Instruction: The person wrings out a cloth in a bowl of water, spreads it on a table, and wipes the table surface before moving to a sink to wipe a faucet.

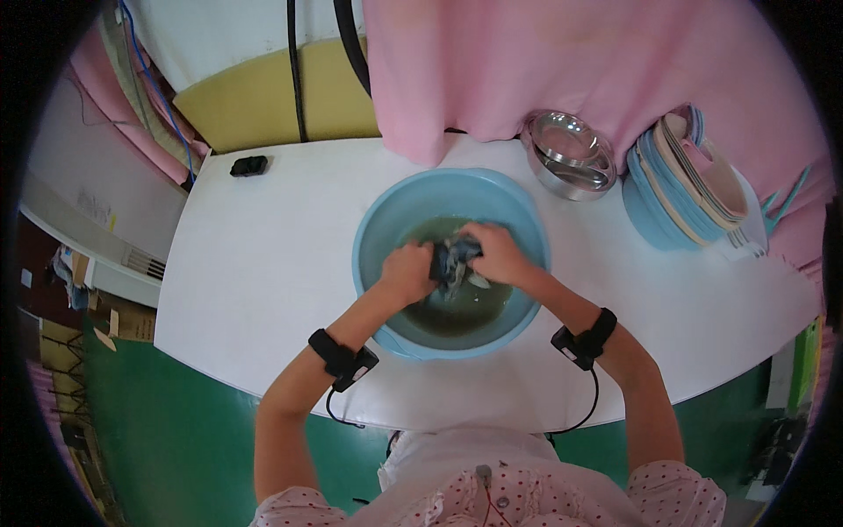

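Note:
A light blue plastic basin (514,206) stands on the white table with murky, brownish-green water (452,318) in it. Over the water, a crumpled dark grey-blue cloth (454,263) with paler patches is stretched between my two hands. My left hand (409,272) is closed around its left end. At the other end, my right hand (493,253) grips the cloth with curled fingers. A small pale piece (479,281) shows beside the cloth, too unclear to name. Both hands are inside the basin's rim, and the fingertips are partly hidden by the cloth.
Shiny metal bowls (569,154) sit nested at the back right of the table (255,281). Farther right leans a stack of blue and beige basins (680,189). A small black device (248,166) lies at the back left. Pink curtain (509,70) hangs behind.

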Demonstrator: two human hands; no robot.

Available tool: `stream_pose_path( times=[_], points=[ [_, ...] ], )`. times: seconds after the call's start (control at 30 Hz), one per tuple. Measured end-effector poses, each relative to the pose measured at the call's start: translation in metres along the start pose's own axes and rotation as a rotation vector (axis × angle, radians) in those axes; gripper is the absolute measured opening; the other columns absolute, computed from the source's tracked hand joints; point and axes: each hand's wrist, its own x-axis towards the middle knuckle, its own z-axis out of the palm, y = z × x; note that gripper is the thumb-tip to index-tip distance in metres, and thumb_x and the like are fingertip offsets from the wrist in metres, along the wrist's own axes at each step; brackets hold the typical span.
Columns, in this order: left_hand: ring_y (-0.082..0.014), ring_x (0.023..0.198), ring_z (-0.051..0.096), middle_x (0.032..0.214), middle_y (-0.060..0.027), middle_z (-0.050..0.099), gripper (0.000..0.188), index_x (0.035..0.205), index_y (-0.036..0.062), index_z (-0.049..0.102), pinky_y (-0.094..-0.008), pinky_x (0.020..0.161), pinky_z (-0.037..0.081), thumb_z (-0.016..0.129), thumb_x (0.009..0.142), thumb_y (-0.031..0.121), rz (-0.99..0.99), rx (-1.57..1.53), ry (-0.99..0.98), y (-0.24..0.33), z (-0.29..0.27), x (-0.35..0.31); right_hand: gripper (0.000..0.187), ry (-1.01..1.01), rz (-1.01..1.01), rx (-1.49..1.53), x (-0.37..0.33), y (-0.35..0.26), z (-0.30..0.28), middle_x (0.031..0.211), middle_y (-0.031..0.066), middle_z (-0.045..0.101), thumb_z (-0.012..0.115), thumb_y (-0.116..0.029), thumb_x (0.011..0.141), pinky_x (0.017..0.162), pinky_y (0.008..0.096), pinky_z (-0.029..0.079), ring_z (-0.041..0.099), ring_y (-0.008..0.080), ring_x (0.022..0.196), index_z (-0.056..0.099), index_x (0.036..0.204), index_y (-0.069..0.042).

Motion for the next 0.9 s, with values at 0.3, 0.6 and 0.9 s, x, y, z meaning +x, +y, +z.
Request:
stream_pose_path(
  times=[0.3,0.6,0.9],
  points=[
    [-0.0381,0.106,0.044,0.116,-0.0202,0.041,0.064,0.12,0.0005,0.038,-0.0379,0.091,0.038,0.065,0.061,0.0,0.468,-0.466,0.552,0.009,-0.019,0.0,0.069,-0.296,0.412,1.615,-0.015,-0.052,-0.039,0.121,0.0083,0.046,0.066,-0.008,0.077,0.085,0.0551,0.044,0.045,0.0268,0.113,0.029,0.134,-0.016],
    [-0.0282,0.133,0.024,0.143,-0.0168,0.022,0.103,0.141,0.0058,0.023,-0.0376,0.109,0.02,0.055,0.043,0.009,0.568,-0.679,0.016,0.016,-0.019,0.001,0.06,-0.291,0.342,1.176,-0.025,-0.065,-0.023,0.11,0.0042,0.055,0.078,-0.011,0.068,0.085,0.0304,0.044,0.052,0.0165,0.102,0.047,0.12,-0.008],
    [-0.0246,0.128,0.031,0.133,-0.0116,0.036,0.106,0.138,0.0053,0.027,-0.0318,0.108,0.02,0.05,0.035,0.013,0.353,-1.228,-0.298,0.016,-0.021,0.002,0.092,-0.141,0.292,0.657,-0.022,-0.05,-0.003,0.119,0.0111,0.053,0.088,-0.034,0.048,0.095,0.0298,0.039,0.049,0.0212,0.11,0.045,0.123,-0.004]
  ],
)
